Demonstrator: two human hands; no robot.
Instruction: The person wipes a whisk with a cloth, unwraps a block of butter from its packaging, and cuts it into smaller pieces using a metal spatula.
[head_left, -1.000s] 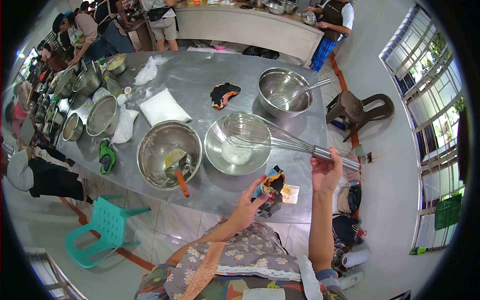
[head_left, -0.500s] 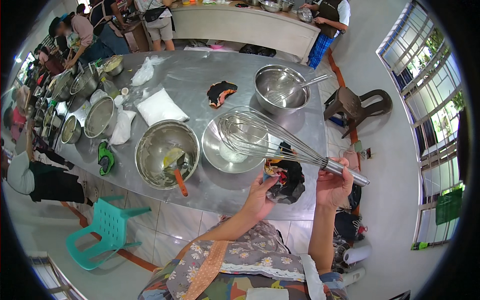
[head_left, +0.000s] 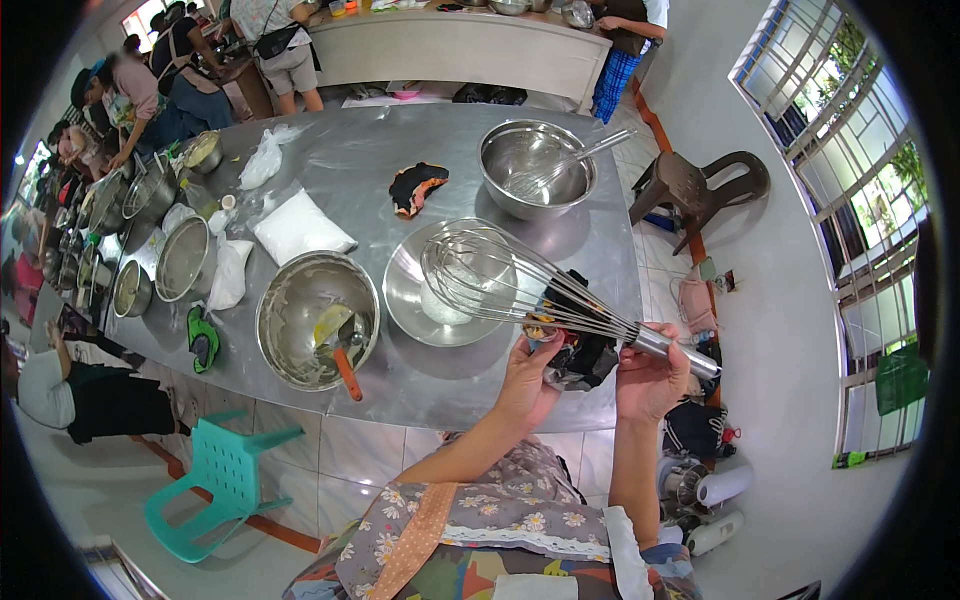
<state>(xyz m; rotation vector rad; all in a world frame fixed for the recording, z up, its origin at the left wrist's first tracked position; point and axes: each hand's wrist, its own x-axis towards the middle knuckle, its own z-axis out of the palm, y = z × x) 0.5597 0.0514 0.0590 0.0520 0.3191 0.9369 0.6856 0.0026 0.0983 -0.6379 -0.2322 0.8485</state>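
Observation:
My right hand (head_left: 652,388) grips the steel handle of a large balloon whisk (head_left: 606,323), whose wires point to the upper left. In my left hand (head_left: 530,385) is a bunched dark cloth (head_left: 585,362) with a colourful patch, held against the underside of the whisk near the handle. Below the wire loops stands a wide steel bowl (head_left: 402,305) with some white stuff in it. Left of that, a batter-smeared bowl (head_left: 268,320) holds a spatula with an orange handle (head_left: 347,374) and something yellow.
Another steel bowl (head_left: 530,207) with a smaller whisk (head_left: 575,160) stands at the far right of the metal table (head_left: 450,390). A dark-and-orange cloth (head_left: 415,188), white bag (head_left: 303,228) and green-and-black cloth (head_left: 203,340) lie around. A teal chair (head_left: 222,465) and brown chair (head_left: 690,190) flank the table; people work beyond.
My right hand has moved left and down along with the whisk, closer to my left hand. The cloth now sits closer to the handle. The whole view has shifted slightly.

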